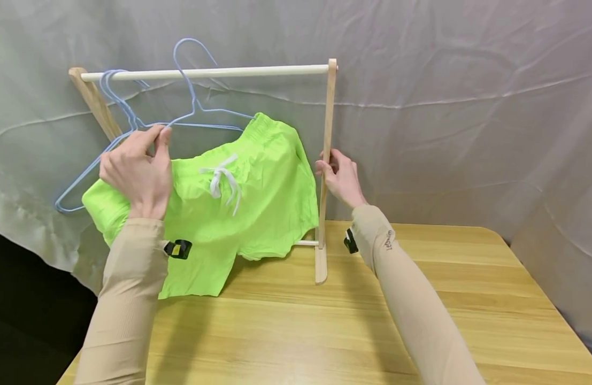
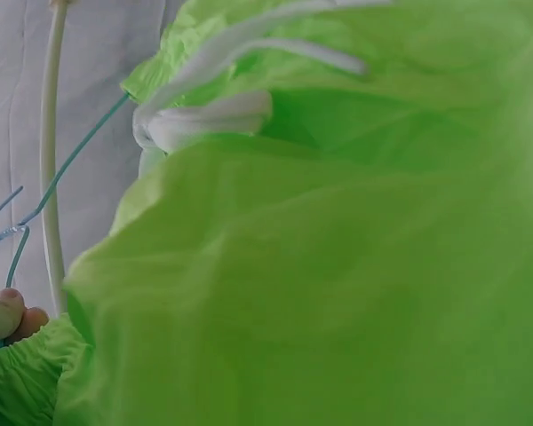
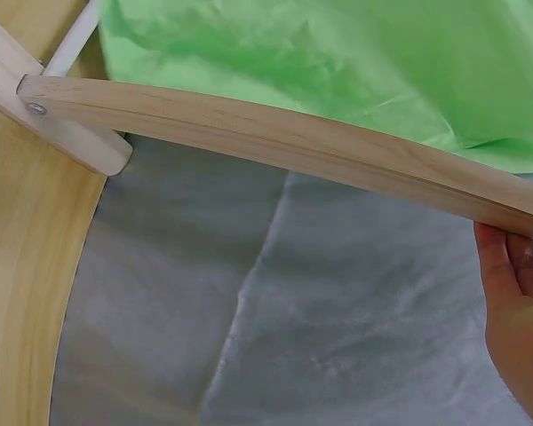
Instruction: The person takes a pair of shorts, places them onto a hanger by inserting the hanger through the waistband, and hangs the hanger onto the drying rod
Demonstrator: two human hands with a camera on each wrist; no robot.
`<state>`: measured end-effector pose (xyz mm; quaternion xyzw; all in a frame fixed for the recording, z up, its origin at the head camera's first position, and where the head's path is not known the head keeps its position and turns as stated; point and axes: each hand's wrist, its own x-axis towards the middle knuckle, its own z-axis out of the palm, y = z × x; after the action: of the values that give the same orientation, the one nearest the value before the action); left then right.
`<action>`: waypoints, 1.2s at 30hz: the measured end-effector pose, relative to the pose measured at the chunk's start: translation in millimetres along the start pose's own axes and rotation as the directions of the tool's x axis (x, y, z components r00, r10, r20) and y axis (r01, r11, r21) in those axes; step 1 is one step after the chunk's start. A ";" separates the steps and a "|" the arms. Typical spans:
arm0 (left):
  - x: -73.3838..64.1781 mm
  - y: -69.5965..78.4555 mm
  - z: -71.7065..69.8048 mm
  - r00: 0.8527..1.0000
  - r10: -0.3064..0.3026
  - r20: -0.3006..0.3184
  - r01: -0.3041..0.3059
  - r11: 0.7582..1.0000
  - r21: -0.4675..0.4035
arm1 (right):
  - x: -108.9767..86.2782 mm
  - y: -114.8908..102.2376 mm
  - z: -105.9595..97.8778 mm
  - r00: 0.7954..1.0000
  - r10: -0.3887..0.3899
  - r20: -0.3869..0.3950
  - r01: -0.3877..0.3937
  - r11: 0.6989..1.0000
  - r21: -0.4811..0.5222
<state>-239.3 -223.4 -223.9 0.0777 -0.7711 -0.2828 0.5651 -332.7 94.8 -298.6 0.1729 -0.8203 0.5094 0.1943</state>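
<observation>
My left hand (image 1: 140, 168) pinches the left shoulder of a blue wire hanger (image 1: 194, 101) between thumb and fingers. Bright green shorts (image 1: 271, 176) with a white drawstring bow (image 1: 221, 179) hang from this hanger, their waistband sloping down to the left. The hanger's hook rises above the white rail (image 1: 257, 71) of a small clothes rack; whether it touches the rail I cannot tell. My right hand (image 1: 343, 176) grips the rack's right wooden upright (image 1: 329, 117), also close in the right wrist view. Shorts fill most of the left wrist view, with fingertips (image 2: 13, 306) on the wire at its lower left.
More blue hangers (image 1: 120, 101) hang at the rail's left end, near the left upright (image 1: 91, 99). The rack's right foot (image 1: 321, 267) stands on a wooden table (image 1: 445, 299). A grey cloth (image 1: 445, 133) hangs behind everything.
</observation>
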 end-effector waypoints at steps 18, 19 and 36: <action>1.6 -14.3 18.3 0.991 -0.074 0.115 0.070 0.997 0.038 | 1.4 1.6 1.0 1.000 0.000 0.007 0.000 1.000 0.020; 0.6 -15.5 19.1 0.990 -0.079 0.118 0.075 0.996 0.039 | 1.4 1.8 1.0 1.000 0.000 0.006 0.000 1.000 0.021; -9.9 -25.7 26.8 0.989 -0.082 0.122 0.079 0.996 0.029 | 0.7 1.2 -0.4 1.000 0.008 -0.001 -0.008 0.999 0.035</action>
<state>-265.6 -231.0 -250.9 0.0979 -0.8041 -0.3003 0.5037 -333.7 95.6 -299.0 0.1726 -0.8118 0.5247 0.1895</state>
